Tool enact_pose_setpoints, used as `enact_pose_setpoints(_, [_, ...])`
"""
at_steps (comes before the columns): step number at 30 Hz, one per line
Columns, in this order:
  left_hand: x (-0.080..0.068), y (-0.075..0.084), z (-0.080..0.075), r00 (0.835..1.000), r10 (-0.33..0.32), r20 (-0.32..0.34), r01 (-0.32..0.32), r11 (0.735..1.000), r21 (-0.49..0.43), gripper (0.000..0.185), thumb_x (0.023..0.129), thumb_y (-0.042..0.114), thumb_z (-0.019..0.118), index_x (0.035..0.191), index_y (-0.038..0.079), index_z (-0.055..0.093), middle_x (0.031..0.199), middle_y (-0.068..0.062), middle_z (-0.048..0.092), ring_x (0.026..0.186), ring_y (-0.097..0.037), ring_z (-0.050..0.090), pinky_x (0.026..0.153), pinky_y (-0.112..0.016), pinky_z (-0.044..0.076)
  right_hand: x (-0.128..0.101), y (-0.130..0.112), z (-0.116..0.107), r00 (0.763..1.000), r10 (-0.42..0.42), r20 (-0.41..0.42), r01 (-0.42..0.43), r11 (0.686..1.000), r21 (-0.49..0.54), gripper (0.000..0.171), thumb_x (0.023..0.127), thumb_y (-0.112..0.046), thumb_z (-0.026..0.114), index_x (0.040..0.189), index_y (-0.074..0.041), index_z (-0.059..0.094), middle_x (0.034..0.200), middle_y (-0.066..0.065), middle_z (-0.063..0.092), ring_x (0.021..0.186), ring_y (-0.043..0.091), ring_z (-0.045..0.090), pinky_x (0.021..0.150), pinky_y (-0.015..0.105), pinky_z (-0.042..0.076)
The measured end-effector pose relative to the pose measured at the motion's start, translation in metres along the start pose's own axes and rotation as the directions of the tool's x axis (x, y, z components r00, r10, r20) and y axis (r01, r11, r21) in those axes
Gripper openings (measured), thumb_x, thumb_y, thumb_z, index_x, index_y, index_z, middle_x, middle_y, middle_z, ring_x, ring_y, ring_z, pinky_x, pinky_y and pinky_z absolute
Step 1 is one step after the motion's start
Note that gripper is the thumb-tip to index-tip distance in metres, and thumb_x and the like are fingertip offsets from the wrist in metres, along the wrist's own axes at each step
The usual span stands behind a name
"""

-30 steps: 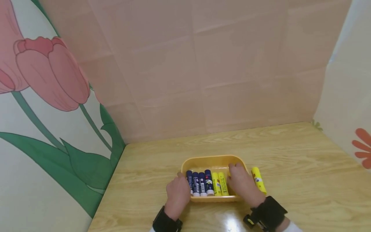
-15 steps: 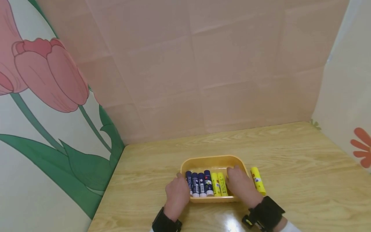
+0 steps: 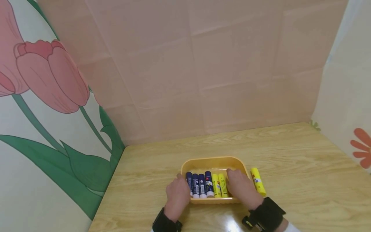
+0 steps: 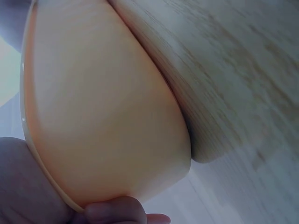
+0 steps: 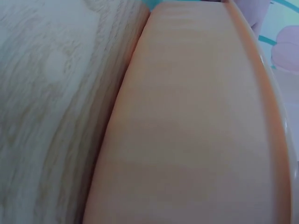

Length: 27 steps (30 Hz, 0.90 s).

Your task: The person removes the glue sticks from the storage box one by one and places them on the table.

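A yellow tray (image 3: 214,200) stands on the table, with a row of navy glue sticks (image 3: 202,186) and yellow glue sticks (image 3: 222,185) lying side by side in it. My left hand (image 3: 178,190) grips the tray's left rim; in the left wrist view its fingers (image 4: 114,211) curl over the edge, against the outer wall. My right hand (image 3: 240,187) reaches over the right side into the tray, beside the last yellow stick. Its fingertips are hidden, and I cannot tell whether they hold a glue stick. The right wrist view shows the tray's outer wall (image 5: 187,121).
Another yellow glue stick (image 3: 258,181) lies on the wooden table (image 3: 304,180), just right of the tray and close to my right forearm. A pinkish covering (image 3: 197,71) rises behind the table. Flower-printed panels (image 3: 52,77) stand at both sides.
My right hand has lowered slightly inside the tray, and a yellow bit seen at its fingertips a second ago is hidden now. The left hand stays on the rim.
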<state>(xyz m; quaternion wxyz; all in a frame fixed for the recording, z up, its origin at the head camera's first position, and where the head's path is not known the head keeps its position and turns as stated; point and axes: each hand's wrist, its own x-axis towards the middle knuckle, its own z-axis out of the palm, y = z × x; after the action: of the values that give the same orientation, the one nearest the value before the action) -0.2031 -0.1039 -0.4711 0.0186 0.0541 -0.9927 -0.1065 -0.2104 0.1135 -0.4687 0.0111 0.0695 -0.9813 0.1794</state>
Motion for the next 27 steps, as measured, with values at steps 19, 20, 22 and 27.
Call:
enact_pose_setpoints(19, [0.002, 0.002, 0.004, 1.000, -0.002, -0.005, 0.002, 1.000, -0.026, 0.030, 0.098, 0.018, 0.059, 0.116, -0.006, 0.057, 0.077, -0.013, 0.060, 0.064, -0.024, 0.059, 0.055, -0.039, 0.049, 0.010, 0.008, 0.006, 1.000, 0.014, 0.002, -0.014, 1.000, 0.018, 0.029, 0.086, -0.004, 0.066, 0.113, 0.004, 0.063, 0.083, 0.012, 0.059, 0.071, 0.021, 0.052, 0.064, 0.041, 0.051])
enact_pose_setpoints(20, [0.002, 0.002, 0.004, 1.000, -0.002, -0.008, 0.002, 1.000, -0.025, 0.029, 0.098, 0.018, 0.059, 0.114, -0.005, 0.057, 0.076, -0.013, 0.059, 0.064, -0.023, 0.059, 0.054, -0.039, 0.048, 0.010, 0.009, 0.006, 1.000, 0.015, 0.001, -0.015, 1.000, 0.021, 0.029, 0.086, -0.004, 0.067, 0.113, 0.004, 0.063, 0.083, 0.012, 0.059, 0.071, 0.022, 0.052, 0.064, 0.041, 0.051])
enact_pose_setpoints(22, [0.002, 0.002, 0.004, 1.000, -0.001, -0.014, 0.001, 1.000, -0.023, 0.027, 0.097, 0.019, 0.059, 0.112, -0.004, 0.057, 0.075, -0.013, 0.059, 0.063, -0.023, 0.059, 0.054, -0.039, 0.048, 0.010, 0.009, 0.006, 1.000, 0.012, -0.002, -0.012, 1.000, 0.025, 0.030, 0.086, -0.004, 0.067, 0.113, 0.004, 0.063, 0.084, 0.012, 0.060, 0.072, 0.022, 0.053, 0.064, 0.042, 0.051])
enact_pose_setpoints(27, [0.001, 0.001, 0.005, 1.000, 0.004, -0.021, -0.005, 1.000, -0.012, 0.027, 0.097, 0.019, 0.059, 0.111, -0.004, 0.057, 0.073, -0.012, 0.057, 0.061, -0.022, 0.058, 0.052, -0.038, 0.047, 0.010, 0.010, 0.007, 1.000, 0.003, -0.005, -0.002, 0.999, 0.035, 0.031, 0.085, -0.004, 0.068, 0.114, 0.004, 0.063, 0.085, 0.013, 0.061, 0.072, 0.022, 0.053, 0.064, 0.042, 0.051])
